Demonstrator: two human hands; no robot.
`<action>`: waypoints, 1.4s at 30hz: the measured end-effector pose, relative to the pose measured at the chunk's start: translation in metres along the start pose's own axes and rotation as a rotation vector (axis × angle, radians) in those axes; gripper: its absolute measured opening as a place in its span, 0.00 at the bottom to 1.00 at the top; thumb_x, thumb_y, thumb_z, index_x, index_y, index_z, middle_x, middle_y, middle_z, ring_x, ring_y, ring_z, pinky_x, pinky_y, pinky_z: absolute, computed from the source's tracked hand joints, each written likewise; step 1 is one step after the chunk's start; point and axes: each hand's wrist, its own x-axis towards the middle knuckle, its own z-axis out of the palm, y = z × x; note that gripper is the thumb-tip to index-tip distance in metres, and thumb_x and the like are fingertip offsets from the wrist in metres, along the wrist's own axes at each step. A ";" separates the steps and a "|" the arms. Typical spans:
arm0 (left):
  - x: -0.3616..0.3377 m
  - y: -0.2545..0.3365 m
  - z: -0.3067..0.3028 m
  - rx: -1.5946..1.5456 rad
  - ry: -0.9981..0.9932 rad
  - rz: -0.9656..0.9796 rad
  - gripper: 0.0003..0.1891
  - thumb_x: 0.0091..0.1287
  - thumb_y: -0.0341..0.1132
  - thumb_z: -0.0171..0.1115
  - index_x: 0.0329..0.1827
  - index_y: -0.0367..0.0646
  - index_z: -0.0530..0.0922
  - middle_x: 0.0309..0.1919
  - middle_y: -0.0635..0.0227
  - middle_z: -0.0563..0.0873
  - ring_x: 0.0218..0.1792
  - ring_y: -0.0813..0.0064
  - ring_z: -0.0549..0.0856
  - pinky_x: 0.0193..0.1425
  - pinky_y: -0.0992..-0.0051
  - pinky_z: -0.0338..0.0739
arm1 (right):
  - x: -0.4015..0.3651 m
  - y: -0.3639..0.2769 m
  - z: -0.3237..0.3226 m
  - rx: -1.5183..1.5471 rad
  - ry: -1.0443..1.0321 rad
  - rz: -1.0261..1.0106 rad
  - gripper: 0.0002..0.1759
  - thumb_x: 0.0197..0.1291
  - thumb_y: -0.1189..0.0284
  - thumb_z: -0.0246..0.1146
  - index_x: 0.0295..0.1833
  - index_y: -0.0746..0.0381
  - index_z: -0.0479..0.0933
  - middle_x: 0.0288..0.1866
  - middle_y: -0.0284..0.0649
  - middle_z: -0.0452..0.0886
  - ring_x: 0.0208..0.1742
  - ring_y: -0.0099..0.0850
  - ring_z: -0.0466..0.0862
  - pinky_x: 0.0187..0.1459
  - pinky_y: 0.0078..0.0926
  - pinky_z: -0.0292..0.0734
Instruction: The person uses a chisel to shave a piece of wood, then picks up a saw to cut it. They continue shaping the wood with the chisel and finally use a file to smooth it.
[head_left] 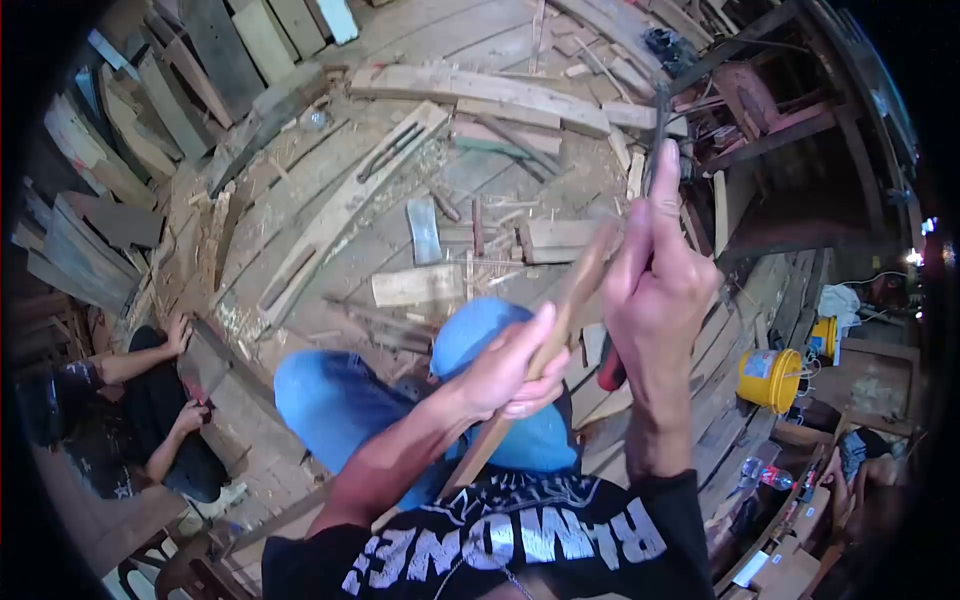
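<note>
- Black T-shirt (520,540) with big white block lettering across the chest; it reads upside down and is only partly legible.
- Black sleeve (672,495) on the right arm, hem loose.
- Both forearms bare.
- Blue trousers (330,400), plain and faded, covering both knees.
- Left hand (510,375) and right hand (655,290) bare.

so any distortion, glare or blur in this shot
head view: heavy fisheye, the planks bow towards the rim, black vignette in the corners; head view: soft even light, with one blown-out spot at the far right edge; head view: the left hand on the wooden handle and the right hand on the dark tool look slightly soft
</note>
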 end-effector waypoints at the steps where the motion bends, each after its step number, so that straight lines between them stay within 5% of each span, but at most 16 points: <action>1: -0.002 0.007 -0.004 -0.114 0.012 0.007 0.31 0.75 0.62 0.29 0.24 0.45 0.63 0.07 0.79 0.58 0.05 0.85 0.57 0.06 0.82 0.52 | 0.009 -0.001 -0.007 0.029 -0.067 -0.058 0.30 0.63 0.81 0.57 0.71 0.64 0.65 0.15 0.40 0.68 0.15 0.20 0.68 0.20 0.23 0.64; 3: -0.002 0.010 -0.010 -0.067 -0.062 0.107 0.33 0.74 0.65 0.30 0.23 0.45 0.63 0.06 0.79 0.57 0.04 0.84 0.58 0.05 0.82 0.51 | -0.002 0.002 -0.023 0.042 -0.170 -0.085 0.29 0.64 0.81 0.56 0.72 0.63 0.64 0.15 0.37 0.67 0.16 0.17 0.66 0.20 0.21 0.63; 5: 0.000 0.010 -0.019 -0.103 -0.096 0.085 0.35 0.71 0.68 0.29 0.22 0.45 0.63 0.07 0.78 0.58 0.05 0.83 0.59 0.06 0.82 0.52 | -0.010 0.007 -0.023 0.157 -0.099 0.131 0.28 0.65 0.81 0.55 0.71 0.62 0.65 0.16 0.32 0.64 0.17 0.16 0.66 0.20 0.19 0.62; 7: 0.002 0.010 -0.017 -0.123 -0.208 0.208 0.38 0.68 0.72 0.27 0.21 0.45 0.63 0.10 0.75 0.61 0.08 0.82 0.60 0.08 0.82 0.56 | -0.022 0.008 -0.024 0.139 -0.123 0.061 0.28 0.61 0.83 0.59 0.69 0.65 0.68 0.13 0.39 0.67 0.12 0.21 0.69 0.19 0.21 0.64; 8: 0.001 0.008 -0.008 0.056 -0.074 0.278 0.40 0.65 0.75 0.25 0.19 0.45 0.62 0.14 0.73 0.64 0.10 0.81 0.62 0.11 0.82 0.59 | -0.030 0.008 -0.026 0.170 -0.197 0.085 0.28 0.61 0.83 0.59 0.69 0.66 0.68 0.13 0.38 0.68 0.12 0.21 0.69 0.19 0.21 0.65; 15: -0.001 0.006 0.002 0.285 0.050 0.382 0.28 0.77 0.56 0.34 0.37 0.36 0.70 0.14 0.71 0.66 0.09 0.81 0.65 0.12 0.82 0.62 | -0.083 -0.004 -0.045 0.211 -0.310 0.149 0.28 0.59 0.84 0.59 0.67 0.70 0.69 0.14 0.40 0.72 0.13 0.25 0.73 0.19 0.25 0.68; 18: 0.002 0.002 0.004 0.386 0.144 0.426 0.21 0.79 0.46 0.39 0.58 0.35 0.69 0.14 0.71 0.70 0.10 0.84 0.67 0.13 0.83 0.63 | -0.088 -0.017 -0.051 0.174 -0.365 0.175 0.30 0.58 0.85 0.59 0.68 0.71 0.67 0.15 0.42 0.73 0.13 0.29 0.75 0.20 0.27 0.70; 22: 0.003 0.001 0.013 0.365 0.212 0.470 0.20 0.80 0.43 0.39 0.61 0.36 0.68 0.14 0.72 0.69 0.09 0.85 0.66 0.13 0.83 0.63 | -0.092 -0.018 -0.053 0.140 -0.400 0.148 0.34 0.58 0.85 0.60 0.71 0.70 0.62 0.17 0.44 0.75 0.15 0.33 0.77 0.20 0.29 0.71; 25: 0.006 -0.005 0.009 0.336 0.212 0.483 0.16 0.78 0.39 0.45 0.58 0.36 0.70 0.12 0.79 0.66 0.09 0.89 0.65 0.11 0.84 0.60 | -0.091 -0.019 -0.050 0.113 -0.390 0.115 0.35 0.57 0.85 0.61 0.72 0.69 0.61 0.19 0.46 0.77 0.16 0.38 0.78 0.20 0.32 0.71; 30: 0.008 -0.002 0.013 0.394 0.273 0.449 0.14 0.79 0.40 0.42 0.39 0.40 0.69 0.11 0.79 0.66 0.08 0.88 0.65 0.10 0.84 0.57 | -0.083 -0.023 -0.041 0.001 -0.410 0.120 0.36 0.58 0.83 0.61 0.73 0.69 0.59 0.18 0.47 0.76 0.16 0.38 0.78 0.19 0.34 0.70; 32: 0.008 0.001 0.010 0.398 0.292 0.464 0.15 0.79 0.41 0.42 0.39 0.40 0.69 0.11 0.78 0.66 0.08 0.88 0.65 0.10 0.83 0.57 | -0.078 -0.022 -0.035 0.084 -0.328 0.128 0.30 0.61 0.83 0.56 0.70 0.67 0.65 0.14 0.45 0.72 0.12 0.36 0.76 0.20 0.32 0.70; 42: 0.008 0.011 0.004 0.409 0.333 0.471 0.20 0.79 0.47 0.40 0.35 0.41 0.70 0.12 0.74 0.69 0.07 0.85 0.66 0.10 0.82 0.59 | -0.070 -0.021 -0.015 -0.006 -0.320 0.073 0.34 0.57 0.84 0.59 0.72 0.66 0.62 0.22 0.49 0.81 0.19 0.43 0.82 0.23 0.37 0.74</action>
